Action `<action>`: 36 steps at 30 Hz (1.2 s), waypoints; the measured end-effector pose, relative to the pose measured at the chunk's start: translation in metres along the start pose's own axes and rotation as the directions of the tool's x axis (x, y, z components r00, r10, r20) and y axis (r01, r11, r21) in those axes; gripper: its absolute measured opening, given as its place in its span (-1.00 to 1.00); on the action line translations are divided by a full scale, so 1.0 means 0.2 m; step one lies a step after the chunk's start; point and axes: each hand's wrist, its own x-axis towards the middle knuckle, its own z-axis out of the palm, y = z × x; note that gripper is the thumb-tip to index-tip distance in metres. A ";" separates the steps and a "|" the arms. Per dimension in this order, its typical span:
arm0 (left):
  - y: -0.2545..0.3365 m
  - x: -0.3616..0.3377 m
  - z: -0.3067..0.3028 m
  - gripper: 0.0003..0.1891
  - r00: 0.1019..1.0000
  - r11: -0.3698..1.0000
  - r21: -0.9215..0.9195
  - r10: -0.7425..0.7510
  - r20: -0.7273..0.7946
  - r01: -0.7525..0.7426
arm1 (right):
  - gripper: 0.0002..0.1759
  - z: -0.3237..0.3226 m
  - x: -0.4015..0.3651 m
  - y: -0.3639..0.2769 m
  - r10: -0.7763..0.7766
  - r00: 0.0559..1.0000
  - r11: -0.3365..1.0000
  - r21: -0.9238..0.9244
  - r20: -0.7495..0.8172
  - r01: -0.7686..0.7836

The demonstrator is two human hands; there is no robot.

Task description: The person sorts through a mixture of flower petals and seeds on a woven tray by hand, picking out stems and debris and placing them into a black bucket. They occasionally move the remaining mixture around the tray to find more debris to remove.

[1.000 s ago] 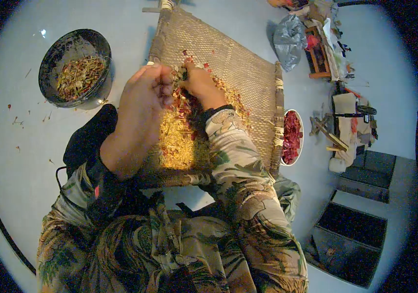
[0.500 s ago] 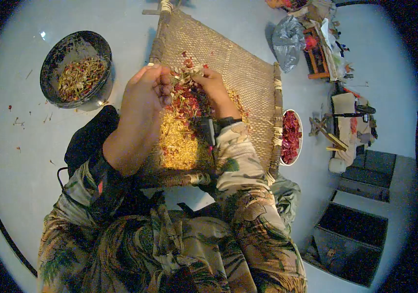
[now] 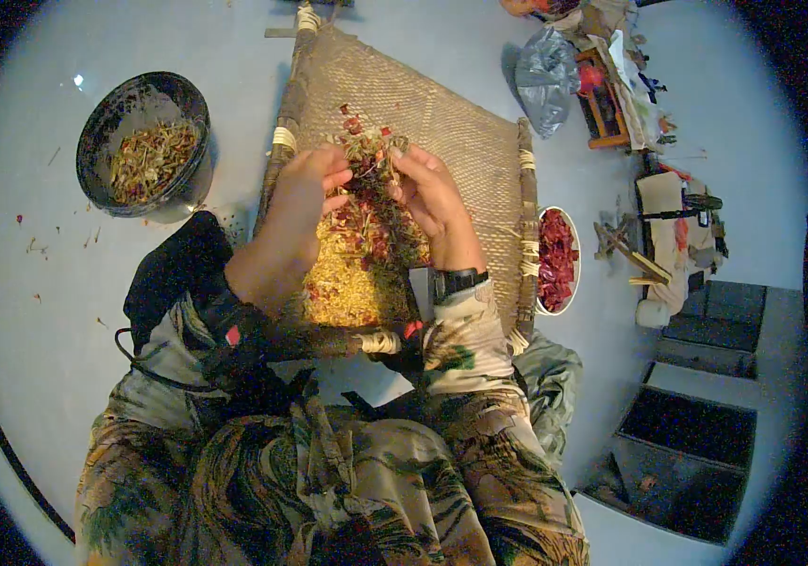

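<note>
A woven tray [image 3: 465,123] with a wooden frame lies before me, holding yellow seeds [image 3: 342,288] at its near end. Beyond them lies a heap of red dried chili pieces and stems [image 3: 366,212]. At the left side of the heap is my left hand [image 3: 302,203], its fingers apart and nothing seen in them. Opposite it, my right hand [image 3: 432,193] has its thumb and fingers closed on a few pale dried chili stems [image 3: 392,151]. A dark watch is on the right wrist.
A black bucket [image 3: 92,156] of stems and scraps stands on the floor at the left. Right of the tray is a white bowl [image 3: 542,309] of red dried chilies. A grey plastic bag [image 3: 545,80] and a wooden stool [image 3: 607,113] are at the upper right.
My left hand has moved down and its fingers have spread. My right hand has shifted slightly right and turned, still at the stems. The view has shifted a little.
</note>
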 end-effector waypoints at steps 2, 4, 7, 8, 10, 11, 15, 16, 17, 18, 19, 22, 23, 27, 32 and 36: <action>-0.07 0.05 0.00 -0.52 0.998 0.997 0.043 -0.067 0.016 0.067 | -0.88 0.03 -0.04 -0.01 -0.029 1.000 0.997 -0.069 0.000 0.029; -0.05 0.02 0.04 -0.50 0.990 0.991 -0.039 -0.128 0.061 0.131 | -0.86 0.09 -0.09 -0.06 -0.051 0.998 0.985 -0.162 0.021 0.054; -0.04 0.00 0.06 -0.50 0.960 0.965 -0.195 -0.124 0.252 0.175 | -0.77 0.17 -0.16 -0.09 -0.084 0.988 0.900 -0.415 0.129 0.131; -0.04 0.00 0.05 -0.50 0.938 0.949 -0.251 -0.099 0.331 0.189 | -0.75 0.21 -0.20 -0.11 -0.092 0.986 0.895 -0.422 0.142 0.144; -0.09 0.06 -0.01 -0.53 0.882 0.912 -0.331 -0.062 0.467 0.240 | -0.69 0.29 -0.25 -0.16 -0.107 0.980 0.884 -0.435 0.168 0.171; -0.12 0.08 -0.03 -0.53 0.847 0.890 -0.367 -0.038 0.530 0.270 | -0.69 0.30 -0.27 -0.17 -0.139 0.981 0.885 -0.428 0.133 0.183; -0.01 -0.03 0.10 -0.54 0.952 0.907 -0.357 -0.126 0.278 0.224 | -0.70 0.26 -0.32 -0.18 -0.266 0.963 0.928 -0.284 -0.052 0.241; 0.00 -0.03 0.11 -0.55 0.953 0.893 -0.380 -0.142 0.268 0.240 | -0.71 0.23 -0.32 -0.17 -0.290 0.951 0.940 -0.219 -0.111 0.261; 0.01 -0.04 0.12 -0.56 0.953 0.879 -0.403 -0.159 0.258 0.255 | -0.73 0.19 -0.32 -0.18 -0.312 0.942 0.936 -0.209 -0.124 0.283; 0.03 -0.06 0.13 -0.57 0.957 0.881 -0.399 -0.168 0.238 0.253 | -0.74 0.14 -0.31 -0.16 -0.316 0.935 0.939 -0.193 -0.160 0.285; 0.05 -0.08 0.13 -0.58 0.960 0.884 -0.394 -0.176 0.217 0.252 | -0.75 0.09 -0.30 -0.13 -0.319 0.927 0.942 -0.176 -0.195 0.287; 0.01 -0.02 0.06 -0.65 0.933 0.863 -0.418 -0.149 0.328 0.284 | -0.79 0.00 -0.26 -0.07 -0.280 0.913 0.953 -0.198 -0.296 0.228; -0.03 0.02 0.01 -0.67 0.912 0.850 -0.430 -0.127 0.391 0.303 | -0.80 -0.03 -0.25 -0.05 -0.260 0.908 0.957 -0.215 -0.329 0.196; 0.07 -0.04 0.01 -0.77 0.972 0.896 -0.420 -0.053 0.228 0.148 | -0.83 -0.26 -0.11 0.11 -0.241 0.910 0.923 -0.370 -0.338 0.107; 0.11 -0.05 -0.03 -0.82 0.979 0.914 -0.406 0.066 0.192 0.018 | -0.81 -0.42 0.09 0.22 -0.306 0.910 0.652 -0.758 -0.281 -0.015; 0.13 -0.08 -0.01 -0.83 0.988 0.928 -0.372 0.038 0.152 0.022 | -0.72 -0.36 0.17 0.21 -0.479 0.873 0.195 -0.981 -0.091 0.005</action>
